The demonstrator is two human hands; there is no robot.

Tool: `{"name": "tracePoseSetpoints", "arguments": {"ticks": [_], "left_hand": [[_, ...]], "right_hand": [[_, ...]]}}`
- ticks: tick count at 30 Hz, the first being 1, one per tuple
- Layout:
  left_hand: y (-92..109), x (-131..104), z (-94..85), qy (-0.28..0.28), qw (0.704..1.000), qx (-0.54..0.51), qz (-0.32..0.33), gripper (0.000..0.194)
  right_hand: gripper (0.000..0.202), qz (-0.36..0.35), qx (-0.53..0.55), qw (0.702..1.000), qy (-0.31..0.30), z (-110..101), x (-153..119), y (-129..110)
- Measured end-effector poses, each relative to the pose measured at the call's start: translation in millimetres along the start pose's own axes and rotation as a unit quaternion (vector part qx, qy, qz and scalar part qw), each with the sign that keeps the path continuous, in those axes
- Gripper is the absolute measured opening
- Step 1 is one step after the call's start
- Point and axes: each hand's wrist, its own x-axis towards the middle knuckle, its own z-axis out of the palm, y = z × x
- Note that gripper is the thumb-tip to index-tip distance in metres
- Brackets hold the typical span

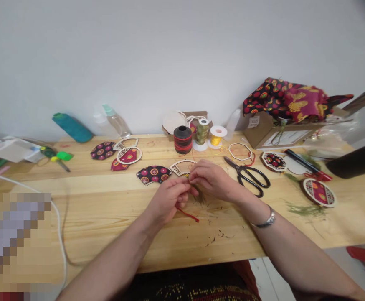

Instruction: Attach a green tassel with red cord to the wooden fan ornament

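Observation:
My left hand is closed, and a red cord hangs from it with its end over the table. Against its fingertips, my right hand makes a pinch; whatever lies between those fingers is too small to make out. Just behind the hands lie a fan-shaped patterned fabric piece and a pale fan-shaped openwork frame, partly covered by my right hand. Black-handled scissors lie to the right of my right hand.
Behind the hands stand a red-and-black thread spool, a green spool and a yellow spool. A cardboard box with fabric is at back right. A round ornament lies right; a white cable runs left.

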Motion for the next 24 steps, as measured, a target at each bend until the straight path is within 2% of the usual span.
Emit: {"name": "tracePoseSetpoints", "arguments": {"ticks": [5,10,12,14,17,19,21,24], "left_hand": [[-6,2,-1.7,0.037,0.993,0.091,0.064,0.014],[-7,2,-3.8,0.062,0.984,0.147,0.077,0.016],[-6,3,-3.3,0.074,0.985,0.135,0.083,0.016],[-5,3,-2.6,0.088,0.986,0.11,0.088,0.016],[-3,4,-2.5,0.102,0.989,0.07,0.087,0.019],[-2,3,-2.8,0.106,0.989,0.052,0.086,0.02],[-2,3,-2.9,0.109,0.989,0.041,0.087,0.021],[-1,3,-2.3,0.111,0.99,0.032,0.082,0.021]], "right_hand": [[0.016,0.004,-0.024,1.0,0.002,-1,-1,1],[0.014,0.011,-0.034,0.999,-0.008,-1,0,0],[0.013,0.032,-0.05,0.998,-0.023,-6,2,-3],[0.011,0.087,-0.102,0.991,-0.026,-15,3,-6],[0.013,0.203,-0.249,0.946,-0.032,-38,-1,-11],[0.013,0.266,-0.344,0.896,-0.086,-54,-13,-12],[0.015,0.306,-0.402,0.852,-0.14,-66,-30,-12],[0.014,0.335,-0.423,0.824,-0.169,-73,-58,-11]]}}
